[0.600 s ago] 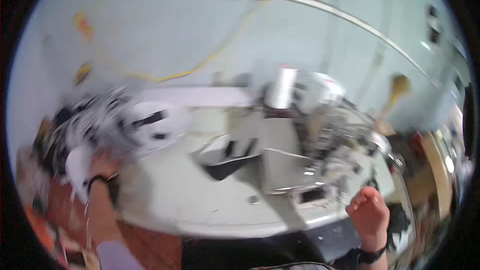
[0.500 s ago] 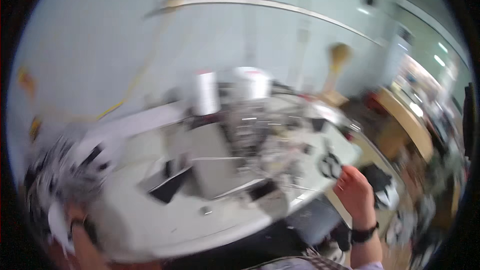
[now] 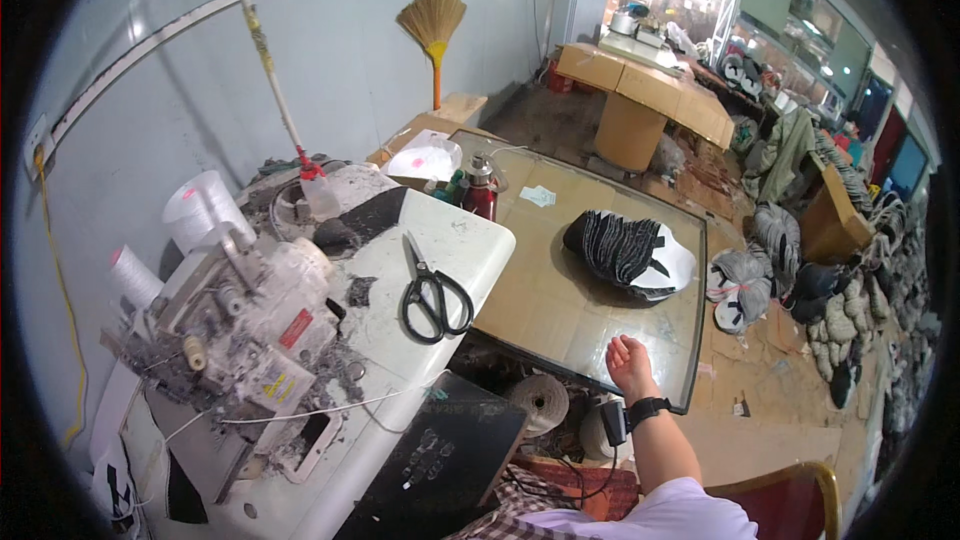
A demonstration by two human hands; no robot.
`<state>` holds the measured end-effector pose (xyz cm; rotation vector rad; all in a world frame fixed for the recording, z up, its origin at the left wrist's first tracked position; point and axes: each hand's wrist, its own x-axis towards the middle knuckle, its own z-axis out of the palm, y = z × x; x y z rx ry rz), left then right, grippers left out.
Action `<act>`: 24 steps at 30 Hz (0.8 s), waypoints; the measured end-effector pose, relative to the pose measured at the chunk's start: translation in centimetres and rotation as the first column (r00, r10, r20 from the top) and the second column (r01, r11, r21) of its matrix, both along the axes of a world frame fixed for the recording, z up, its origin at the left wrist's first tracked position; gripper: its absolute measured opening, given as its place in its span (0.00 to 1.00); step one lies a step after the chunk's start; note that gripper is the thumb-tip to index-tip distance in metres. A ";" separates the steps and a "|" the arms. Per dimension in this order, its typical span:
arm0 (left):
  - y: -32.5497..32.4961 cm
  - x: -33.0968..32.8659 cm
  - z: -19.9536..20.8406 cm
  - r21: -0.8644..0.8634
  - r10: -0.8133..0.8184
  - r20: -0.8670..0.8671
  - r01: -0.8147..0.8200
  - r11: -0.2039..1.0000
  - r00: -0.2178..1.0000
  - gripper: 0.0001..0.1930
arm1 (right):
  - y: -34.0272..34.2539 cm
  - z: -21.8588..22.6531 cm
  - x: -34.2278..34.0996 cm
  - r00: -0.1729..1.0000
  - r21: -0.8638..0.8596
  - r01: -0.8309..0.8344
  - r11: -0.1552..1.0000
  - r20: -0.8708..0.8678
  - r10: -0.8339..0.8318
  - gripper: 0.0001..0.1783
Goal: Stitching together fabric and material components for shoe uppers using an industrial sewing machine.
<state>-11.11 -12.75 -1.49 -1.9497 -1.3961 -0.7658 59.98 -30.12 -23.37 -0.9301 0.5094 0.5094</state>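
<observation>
My right hand (image 3: 630, 366) reaches over the near edge of the glass-topped table (image 3: 545, 335), its fingers loosely bent and nothing visible in them. A dark strap with a small device (image 3: 617, 423) is on that wrist. Beyond the hand, apart from it, lies a fanned stack of black and grey fabric pieces (image 3: 620, 248) with white rounded pieces (image 3: 674, 262) at its right end. My left hand is out of view. Black-handled scissors (image 3: 436, 302) lie on the white sewing table, left of my right hand, near a dusty overlock sewing machine (image 3: 262, 325).
A red flask (image 3: 480, 190) stands by the glass table's far left corner. White thread cones (image 3: 205, 212) sit behind the machine. Below are a beige yarn cone (image 3: 540, 402) and a red chair (image 3: 785, 500). Bundled fabric pieces (image 3: 740, 280) lie on the floor at right.
The view has swung right, bringing the glass table and fabric stack into sight. My left hand has left the view. My right hand now appears beside the glass table, away from the scissors.
</observation>
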 end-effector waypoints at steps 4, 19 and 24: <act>-1.5 13.7 -0.7 -0.389 -0.353 0.054 0.345 0.854 0.934 0.04 | 0.6 -3.8 5.2 0.996 -0.008 0.044 0.999 0.077 -0.043 0.13; 0.4 33.1 -0.1 -0.486 -0.565 0.426 0.705 0.516 0.707 0.04 | 6.3 -4.1 23.4 0.970 -0.585 0.152 0.797 0.242 -0.008 0.33; 0.4 35.6 0.4 -0.451 -0.567 0.532 0.777 0.440 0.629 0.04 | 3.0 -3.5 21.4 0.940 -0.276 0.080 0.958 0.340 0.020 0.14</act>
